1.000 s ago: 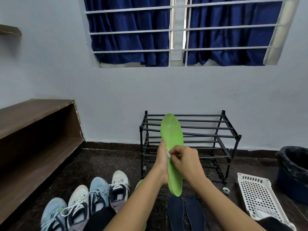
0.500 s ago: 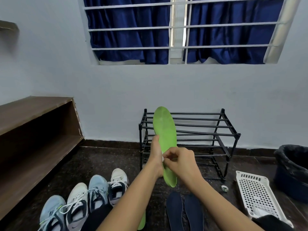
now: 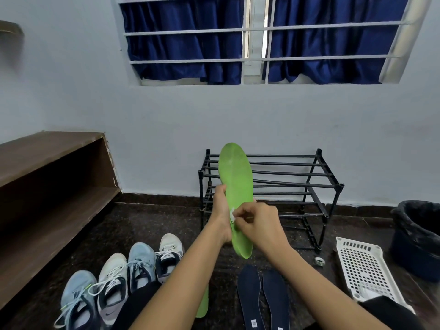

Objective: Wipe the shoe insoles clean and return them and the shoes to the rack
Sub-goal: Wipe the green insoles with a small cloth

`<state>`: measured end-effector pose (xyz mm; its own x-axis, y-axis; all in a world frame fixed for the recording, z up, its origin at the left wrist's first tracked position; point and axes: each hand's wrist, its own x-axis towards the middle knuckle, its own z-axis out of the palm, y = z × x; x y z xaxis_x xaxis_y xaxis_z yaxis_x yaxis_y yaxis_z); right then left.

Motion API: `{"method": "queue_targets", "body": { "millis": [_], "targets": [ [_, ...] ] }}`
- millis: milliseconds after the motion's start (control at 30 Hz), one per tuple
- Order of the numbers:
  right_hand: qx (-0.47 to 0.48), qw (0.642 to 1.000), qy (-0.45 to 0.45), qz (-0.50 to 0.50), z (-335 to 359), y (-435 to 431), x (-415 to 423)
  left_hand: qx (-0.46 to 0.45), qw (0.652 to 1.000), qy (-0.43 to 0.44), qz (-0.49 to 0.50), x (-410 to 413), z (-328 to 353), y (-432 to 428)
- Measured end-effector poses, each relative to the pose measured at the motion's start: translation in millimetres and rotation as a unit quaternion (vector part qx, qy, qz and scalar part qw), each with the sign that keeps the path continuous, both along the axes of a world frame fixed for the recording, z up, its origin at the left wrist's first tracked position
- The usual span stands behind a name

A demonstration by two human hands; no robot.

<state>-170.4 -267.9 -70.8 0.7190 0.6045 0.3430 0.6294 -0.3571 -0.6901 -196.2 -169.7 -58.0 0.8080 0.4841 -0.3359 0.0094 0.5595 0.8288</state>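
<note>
Now rubbing a little lower than a second ago: off mid-sole, toward the heel end of the green insole [image 3: 237, 177]. Keeping both grips unchanged. Still gripping the insole's 9 o'clock edge with the left hand [image 3: 221, 210]. Still pinching a small white wipe [image 3: 232, 214] in the fingertips of the right hand [image 3: 258, 225], pressed onto the insole face.

Reads as wiping mid-way, in short strokes working down toward 6 o'clock. Probably the heel stretch next. Cannot tell whether the toe stretch is already clean. No return to the shoe rack [image 3: 309, 184] yet, at 2 o'clock behind the hands.

Held upright at mid-view, toe at 12 o'clock, heel at 6, crossing the rack's left posts in view but in front of them. Bright lime face with pale scuffing and a faint centre line near the toe. Looks thin and bendy, so likely needs the left hand's backing under rub pressure.

On the floor, awaiting their turn or already done:
- second green insole [image 3: 202, 303] at 7 o'clock, partly hidden behind the left forearm
- navy insoles [image 3: 250, 296] at 6 o'clock, side by side
- sneakers [image 3: 140, 263] in a row at 8 o'clock
</note>
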Motion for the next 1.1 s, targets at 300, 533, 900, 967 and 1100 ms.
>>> {"method": "queue_targets", "body": {
  "millis": [300, 533, 900, 967, 1100],
  "targets": [
    [-0.032, 0.998, -0.031, -0.036, -4, 1, 10, -0.012, 1.000, 0.005, -0.012, 4, -10, -12],
    [-0.044, 0.995, -0.042, -0.083, 1, -4, 24, -0.003, 0.997, 0.024, -0.068, 5, -10, -22],
    [-0.076, 0.997, -0.026, -0.016, -9, -5, 9, -0.019, 1.000, 0.010, 0.010, 9, -7, -8],
    [-0.077, 0.996, -0.032, -0.022, -9, -4, 9, -0.005, 1.000, 0.010, 0.010, 10, -10, -11],
    [-0.056, 0.996, -0.037, -0.051, -4, -7, 17, 0.009, 1.000, 0.016, -0.015, 11, -13, -20]
  ]
}}
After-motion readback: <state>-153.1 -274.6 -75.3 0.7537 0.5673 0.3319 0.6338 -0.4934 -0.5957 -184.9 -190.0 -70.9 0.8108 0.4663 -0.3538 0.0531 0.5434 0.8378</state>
